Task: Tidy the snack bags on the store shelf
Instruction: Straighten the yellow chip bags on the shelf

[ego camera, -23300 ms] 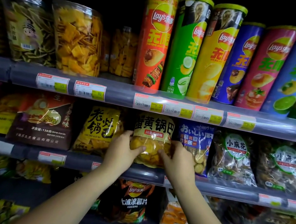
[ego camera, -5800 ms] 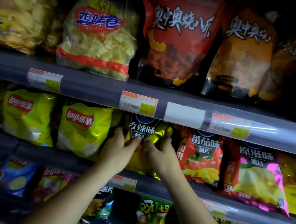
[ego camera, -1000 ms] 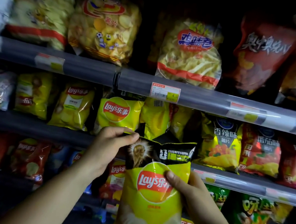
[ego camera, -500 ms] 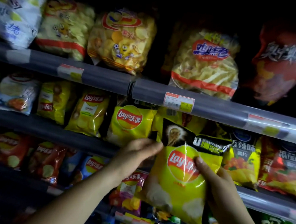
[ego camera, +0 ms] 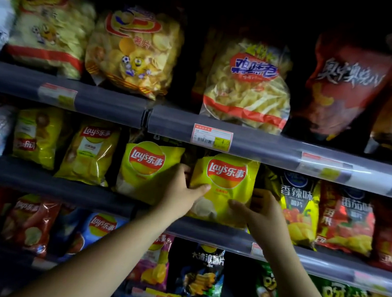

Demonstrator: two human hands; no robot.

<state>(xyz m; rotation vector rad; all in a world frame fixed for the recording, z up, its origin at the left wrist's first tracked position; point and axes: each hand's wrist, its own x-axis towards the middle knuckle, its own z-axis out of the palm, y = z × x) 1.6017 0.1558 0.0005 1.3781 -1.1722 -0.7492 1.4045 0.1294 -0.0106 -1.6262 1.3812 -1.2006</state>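
Two hands seat one yellow Lay's bag upright on the middle shelf, logo outward so it faces like its neighbour. Left hand and right hand fingers are clamped on its lower sides — steadying it between adjacent bags.

The middle shelf carries upright bags in a row: two yellow Lay's bags side by side at centre, paler yellow bags to their left, a spicy-flavour bag and a red tomato bag to their right.
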